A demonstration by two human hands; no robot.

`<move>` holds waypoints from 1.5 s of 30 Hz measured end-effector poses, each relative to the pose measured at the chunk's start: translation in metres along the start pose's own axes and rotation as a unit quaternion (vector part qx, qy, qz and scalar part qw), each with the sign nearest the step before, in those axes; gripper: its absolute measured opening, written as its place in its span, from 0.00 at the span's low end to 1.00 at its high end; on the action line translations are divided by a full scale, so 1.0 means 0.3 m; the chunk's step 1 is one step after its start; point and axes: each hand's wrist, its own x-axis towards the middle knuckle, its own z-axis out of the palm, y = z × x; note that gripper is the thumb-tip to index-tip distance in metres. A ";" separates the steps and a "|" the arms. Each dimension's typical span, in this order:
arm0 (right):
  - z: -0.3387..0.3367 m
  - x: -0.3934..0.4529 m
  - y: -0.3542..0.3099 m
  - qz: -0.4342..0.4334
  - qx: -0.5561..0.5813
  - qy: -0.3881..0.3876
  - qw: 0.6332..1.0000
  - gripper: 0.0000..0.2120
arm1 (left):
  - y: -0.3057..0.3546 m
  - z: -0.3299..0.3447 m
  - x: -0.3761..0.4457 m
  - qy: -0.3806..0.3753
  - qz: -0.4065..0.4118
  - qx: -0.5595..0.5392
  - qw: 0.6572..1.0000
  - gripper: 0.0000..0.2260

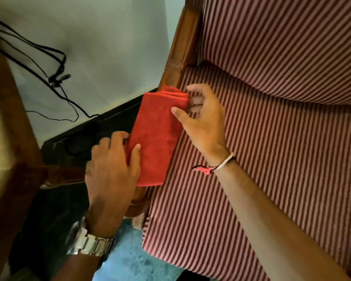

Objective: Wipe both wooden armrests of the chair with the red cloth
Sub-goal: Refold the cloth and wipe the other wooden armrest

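Now draped lengthwise over the wooden armrest (175,57): red cloth (156,136), folded into a long strip, running from about 1 o'clock down to 7 o'clock across the middle of the view. Left hand (111,171) at the cloth's 7 o'clock end, fingers curled around its outer edge, thumb flat on top, clasping cloth and rail together. Right hand (203,122) at the 2 o'clock side of the cloth, thumb pressed on the upper surface, fingers tucked under the inner edge beside the layered fold, so gripping the cloth too. Bare armrest wood visible beyond the cloth toward 12 o'clock and a short turned section below the left hand toward 6 o'clock. Striped seat cushion (251,159) to the 3 o'clock side, touching the right hand's knuckles; striped back cushion (282,47) above it. Metal watch (89,242) on the left wrist, thread bracelet (215,167) on the right. Black cables (55,78) trailing over the pale wall at 10 o'clock.
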 end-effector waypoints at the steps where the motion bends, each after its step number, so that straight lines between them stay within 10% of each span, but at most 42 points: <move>1: -0.007 -0.005 0.015 0.011 0.007 0.007 1.000 0.25 | 0.009 0.004 0.003 0.010 0.008 0.014 1.000 0.20; 4: -0.044 -0.044 0.091 0.020 0.003 0.034 0.999 0.26 | 0.045 -0.008 0.012 -0.033 0.075 -0.018 0.996 0.30; 9: -0.049 -0.173 0.411 -0.022 -0.359 -0.057 0.931 0.28 | 0.107 0.014 0.052 -0.230 0.184 0.090 0.951 0.42; 18: -0.013 -0.239 0.591 -0.048 -0.523 -0.089 0.846 0.32 | 0.104 0.182 0.183 -0.022 0.275 0.153 0.949 0.30; 45: -0.005 -0.241 0.623 -0.055 -0.540 -0.069 0.837 0.33 | 0.243 0.189 0.397 -0.016 0.288 0.077 0.954 0.28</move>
